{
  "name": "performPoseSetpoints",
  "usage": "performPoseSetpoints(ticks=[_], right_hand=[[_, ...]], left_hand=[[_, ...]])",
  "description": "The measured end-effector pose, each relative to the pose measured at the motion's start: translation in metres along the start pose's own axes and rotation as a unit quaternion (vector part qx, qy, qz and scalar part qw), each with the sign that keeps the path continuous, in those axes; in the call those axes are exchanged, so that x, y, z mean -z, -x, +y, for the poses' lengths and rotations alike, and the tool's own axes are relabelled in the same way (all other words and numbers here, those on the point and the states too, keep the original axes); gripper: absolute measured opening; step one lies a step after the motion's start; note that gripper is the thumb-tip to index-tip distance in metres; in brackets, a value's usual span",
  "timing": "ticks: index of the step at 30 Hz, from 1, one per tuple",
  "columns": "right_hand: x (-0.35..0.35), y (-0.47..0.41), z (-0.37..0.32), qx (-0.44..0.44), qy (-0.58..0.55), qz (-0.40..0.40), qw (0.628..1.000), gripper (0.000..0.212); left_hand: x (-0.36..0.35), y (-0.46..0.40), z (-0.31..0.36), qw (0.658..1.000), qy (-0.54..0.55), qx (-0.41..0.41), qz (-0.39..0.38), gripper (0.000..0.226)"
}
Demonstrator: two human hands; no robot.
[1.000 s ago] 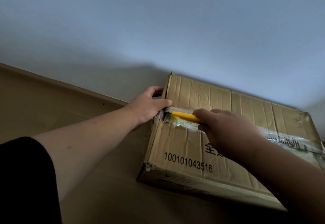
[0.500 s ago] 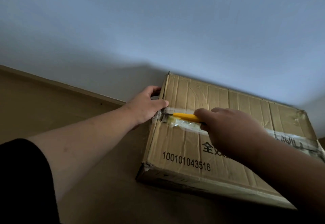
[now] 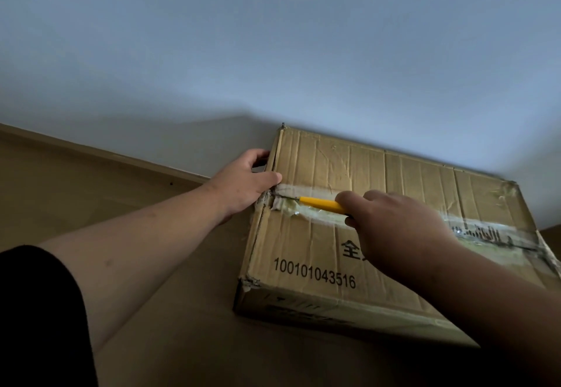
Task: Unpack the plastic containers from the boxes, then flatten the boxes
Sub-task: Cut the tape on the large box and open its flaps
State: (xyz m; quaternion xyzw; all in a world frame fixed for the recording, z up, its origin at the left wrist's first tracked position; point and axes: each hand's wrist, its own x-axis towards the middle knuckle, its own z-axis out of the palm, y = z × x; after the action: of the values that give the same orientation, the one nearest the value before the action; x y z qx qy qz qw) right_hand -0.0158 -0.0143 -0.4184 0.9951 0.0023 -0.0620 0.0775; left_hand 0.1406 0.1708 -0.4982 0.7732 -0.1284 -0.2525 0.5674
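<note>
- Here a closed cardboard box (image 3: 376,235) lies flat on the brown floor (image 3: 182,341), its far edge against the pale wall (image 3: 273,52).
- The left hand (image 3: 243,186) grips the box's left end, thumb on top beside the tape seam (image 3: 318,213).
- The right hand (image 3: 394,232) holds a yellow cutter (image 3: 321,204), its tip on the tape near that end.
- Printed on the lid: 100101043516.
</note>
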Motion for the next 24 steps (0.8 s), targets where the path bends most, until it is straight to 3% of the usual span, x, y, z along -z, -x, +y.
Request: performPoseSetpoints(ticks=[6, 8, 10, 14, 18, 24], right_hand=[[-0.001, 0.012, 0.015, -0.028, 0.025, -0.015, 0.999, 0.037], [-0.005, 0.014, 0.016, -0.035, 0.018, -0.005, 0.999, 0.036], [-0.009, 0.015, 0.017, -0.043, 0.008, 0.001, 0.999, 0.039], [-0.013, 0.018, 0.02, -0.057, -0.008, 0.006, 0.998, 0.045], [-0.013, 0.028, 0.03, -0.068, -0.007, 0.006, 0.998, 0.044], [-0.014, 0.049, 0.051, -0.091, -0.009, 0.007, 0.996, 0.045]], left_hand=[[0.002, 0.005, 0.005, 0.999, -0.034, 0.004, -0.001, 0.053], [0.003, 0.008, 0.011, 0.995, -0.099, -0.018, 0.006, 0.061], [0.003, 0.009, 0.021, 0.967, -0.244, -0.075, 0.02, 0.071], [-0.009, 0.012, 0.041, 0.868, -0.447, -0.215, 0.001, 0.069], [-0.042, 0.019, 0.049, 0.799, -0.548, -0.225, -0.104, 0.072], [-0.072, 0.013, 0.06, 0.78, -0.577, -0.204, -0.129, 0.073]])
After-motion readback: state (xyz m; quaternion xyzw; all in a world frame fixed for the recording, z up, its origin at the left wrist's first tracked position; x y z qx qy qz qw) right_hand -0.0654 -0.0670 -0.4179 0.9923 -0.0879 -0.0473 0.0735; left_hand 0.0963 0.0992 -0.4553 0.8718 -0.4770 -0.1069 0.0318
